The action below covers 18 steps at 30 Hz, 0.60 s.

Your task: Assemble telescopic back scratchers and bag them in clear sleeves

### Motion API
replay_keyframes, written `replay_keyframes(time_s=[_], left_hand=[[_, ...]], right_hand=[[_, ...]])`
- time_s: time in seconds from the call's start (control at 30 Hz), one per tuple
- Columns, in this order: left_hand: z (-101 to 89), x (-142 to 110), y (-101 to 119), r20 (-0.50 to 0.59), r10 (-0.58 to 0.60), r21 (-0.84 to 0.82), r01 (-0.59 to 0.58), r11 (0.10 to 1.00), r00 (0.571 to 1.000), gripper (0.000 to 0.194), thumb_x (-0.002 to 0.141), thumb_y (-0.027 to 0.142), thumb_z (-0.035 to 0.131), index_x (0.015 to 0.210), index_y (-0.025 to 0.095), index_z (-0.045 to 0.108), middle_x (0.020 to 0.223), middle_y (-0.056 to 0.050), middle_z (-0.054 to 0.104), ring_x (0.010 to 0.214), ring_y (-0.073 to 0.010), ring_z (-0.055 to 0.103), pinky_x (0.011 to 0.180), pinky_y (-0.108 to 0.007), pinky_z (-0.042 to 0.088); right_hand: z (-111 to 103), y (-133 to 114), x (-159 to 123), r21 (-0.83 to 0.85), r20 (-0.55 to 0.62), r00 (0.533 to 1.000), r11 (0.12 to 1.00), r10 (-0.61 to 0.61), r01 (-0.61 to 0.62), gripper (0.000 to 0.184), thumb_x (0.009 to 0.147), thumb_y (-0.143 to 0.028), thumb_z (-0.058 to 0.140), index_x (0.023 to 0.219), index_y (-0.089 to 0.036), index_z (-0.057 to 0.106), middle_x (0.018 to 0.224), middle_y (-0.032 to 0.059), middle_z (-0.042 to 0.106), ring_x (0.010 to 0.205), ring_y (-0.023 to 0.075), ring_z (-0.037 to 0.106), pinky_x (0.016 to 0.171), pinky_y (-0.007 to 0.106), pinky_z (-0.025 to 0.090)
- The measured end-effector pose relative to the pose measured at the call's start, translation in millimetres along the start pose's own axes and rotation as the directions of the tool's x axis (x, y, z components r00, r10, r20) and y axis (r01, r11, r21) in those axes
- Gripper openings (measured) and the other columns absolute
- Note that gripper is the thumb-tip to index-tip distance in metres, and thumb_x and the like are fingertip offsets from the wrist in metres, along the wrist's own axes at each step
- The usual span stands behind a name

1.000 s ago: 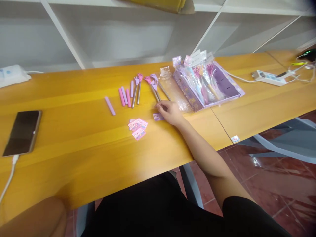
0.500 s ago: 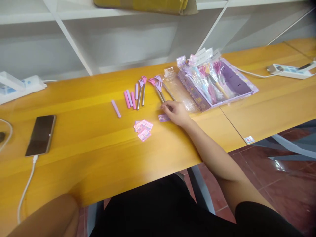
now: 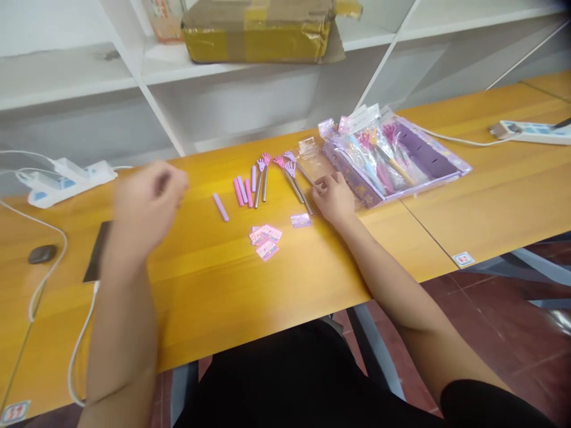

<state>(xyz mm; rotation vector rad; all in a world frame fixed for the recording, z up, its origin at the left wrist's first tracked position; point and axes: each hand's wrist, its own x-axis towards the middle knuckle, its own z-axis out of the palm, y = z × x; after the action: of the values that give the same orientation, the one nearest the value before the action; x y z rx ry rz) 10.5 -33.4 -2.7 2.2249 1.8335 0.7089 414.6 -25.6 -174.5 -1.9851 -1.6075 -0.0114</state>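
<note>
My right hand (image 3: 334, 199) rests on the yellow table (image 3: 214, 285), its fingers pinched together at the lower end of the rightmost metal stick (image 3: 307, 176). Several such sticks with small hand-shaped heads (image 3: 264, 176) lie side by side. To their left lie pink and lilac tubes (image 3: 243, 191), with one lilac tube (image 3: 220, 207) apart. Small printed cards (image 3: 266, 235) and a single card (image 3: 300, 220) lie near my right hand. My left hand (image 3: 149, 202) is raised over the table, blurred, fingers curled.
An open purple package of more sticks (image 3: 401, 160) lies right of my hand, a clear bag (image 3: 312, 151) beside it. A phone (image 3: 94, 261), dark puck (image 3: 42, 254) and power strip (image 3: 66, 178) sit left. Another power strip (image 3: 530, 131) is far right. A cardboard box (image 3: 259, 30) sits on the shelf.
My left arm has come up from the bottom edge into view over the table. My right hand has shifted from beside the single card up to the sticks' ends.
</note>
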Motion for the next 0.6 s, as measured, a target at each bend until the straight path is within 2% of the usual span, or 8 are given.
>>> replay_keyframes(time_s=[0.07, 0.13, 0.17, 0.2, 0.27, 0.37, 0.5, 0.6], left_hand=[[25.2, 9.5, -0.7, 0.190, -0.125, 0.138, 0.100, 0.985, 0.974, 0.047, 0.114, 0.052, 0.047, 0.096, 0.017, 0.074, 0.091, -0.007, 0.074, 0.089, -0.0236, 0.070, 0.086, -0.037, 0.056], [59.2, 19.1, -5.5, 0.367, -0.254, 0.289, 0.150, 0.945, 0.895, 0.053, 0.112, 0.058, 0.044, 0.089, 0.019, 0.072, 0.096, -0.014, 0.078, 0.094, -0.0316, 0.074, 0.084, -0.039, 0.055], [75.9, 22.9, -9.3, 0.414, -0.274, 0.311, 0.148, 0.939, 0.868, 0.054, 0.112, 0.060, 0.043, 0.093, 0.019, 0.073, 0.104, -0.017, 0.080, 0.102, -0.0352, 0.076, 0.085, -0.041, 0.055], [90.8, 25.8, -13.9, 0.409, -0.289, 0.324, 0.159, 0.933, 0.865, 0.053, 0.110, 0.062, 0.045, 0.100, 0.018, 0.074, 0.112, -0.021, 0.080, 0.109, -0.0383, 0.076, 0.087, -0.042, 0.055], [112.1, 28.8, -24.2, 0.316, -0.313, 0.347, 0.198, 0.917, 0.896, 0.050, 0.109, 0.059, 0.048, 0.114, 0.017, 0.073, 0.121, -0.024, 0.080, 0.117, -0.0406, 0.076, 0.090, -0.043, 0.056], [121.7, 29.1, -39.3, 0.281, -0.276, 0.334, 0.176, 0.926, 0.919, 0.035, 0.106, 0.047, 0.054, 0.110, 0.018, 0.073, 0.113, -0.022, 0.081, 0.111, -0.0387, 0.077, 0.088, -0.042, 0.055], [115.8, 26.2, -48.4, 0.362, -0.128, 0.212, 0.052, 0.976, 0.923, 0.020, 0.101, 0.034, 0.057, 0.091, 0.022, 0.068, 0.086, -0.013, 0.078, 0.088, -0.0320, 0.075, 0.080, -0.039, 0.051], [115.1, 12.6, -43.3, 0.353, -0.045, 0.138, -0.004, 0.990, 0.934, 0.019, 0.103, 0.031, 0.053, 0.088, 0.024, 0.061, 0.089, -0.010, 0.076, 0.086, -0.0265, 0.072, 0.078, -0.035, 0.047]], right_hand=[[-0.3, 1.3, 0.3, 0.004, 0.010, 1.000, 1.000, 0.002, -0.002, 0.027, 0.099, -0.033, 0.065, 0.119, -0.018, 0.077, 0.123, 0.0171, 0.071, 0.102, 0.0324, 0.071, 0.084, 0.041, 0.055], [-0.4, 2.2, 0.2, 0.011, 0.026, 1.000, 1.000, -0.004, 0.004, 0.028, 0.101, -0.034, 0.064, 0.121, -0.018, 0.077, 0.123, 0.0167, 0.071, 0.103, 0.0324, 0.072, 0.087, 0.042, 0.056], [-0.1, 2.6, 0.3, 0.010, 0.040, 0.999, 1.000, -0.005, 0.005, 0.029, 0.102, -0.035, 0.065, 0.121, -0.018, 0.077, 0.122, 0.0166, 0.072, 0.103, 0.0325, 0.072, 0.088, 0.042, 0.056], [0.5, 3.0, 0.6, 0.007, 0.055, 0.998, 1.000, -0.006, 0.006, 0.028, 0.102, -0.036, 0.065, 0.120, -0.018, 0.077, 0.122, 0.0165, 0.072, 0.103, 0.0325, 0.072, 0.088, 0.042, 0.056], [2.6, 3.7, 2.0, 0.007, 0.077, 0.997, 1.000, -0.011, 0.011, 0.027, 0.101, -0.037, 0.067, 0.118, -0.018, 0.078, 0.121, 0.0163, 0.073, 0.103, 0.0322, 0.073, 0.089, 0.041, 0.056], [6.2, 4.3, 5.8, 0.024, 0.096, 0.995, 0.999, -0.032, 0.030, 0.023, 0.102, -0.032, 0.065, 0.113, -0.017, 0.079, 0.116, 0.0157, 0.076, 0.101, 0.0295, 0.074, 0.089, 0.038, 0.056], [6.0, 5.0, 12.1, 0.036, 0.154, 0.987, 0.999, -0.038, 0.032, 0.018, 0.098, -0.024, 0.065, 0.098, -0.015, 0.080, 0.102, 0.0153, 0.080, 0.090, 0.0254, 0.074, 0.088, 0.033, 0.055], [-1.3, 5.6, 15.4, 0.072, 0.150, 0.989, 0.997, -0.005, -0.006, 0.009, 0.088, -0.019, 0.070, 0.090, -0.015, 0.078, 0.095, 0.0141, 0.081, 0.084, 0.0243, 0.073, 0.084, 0.032, 0.054]])
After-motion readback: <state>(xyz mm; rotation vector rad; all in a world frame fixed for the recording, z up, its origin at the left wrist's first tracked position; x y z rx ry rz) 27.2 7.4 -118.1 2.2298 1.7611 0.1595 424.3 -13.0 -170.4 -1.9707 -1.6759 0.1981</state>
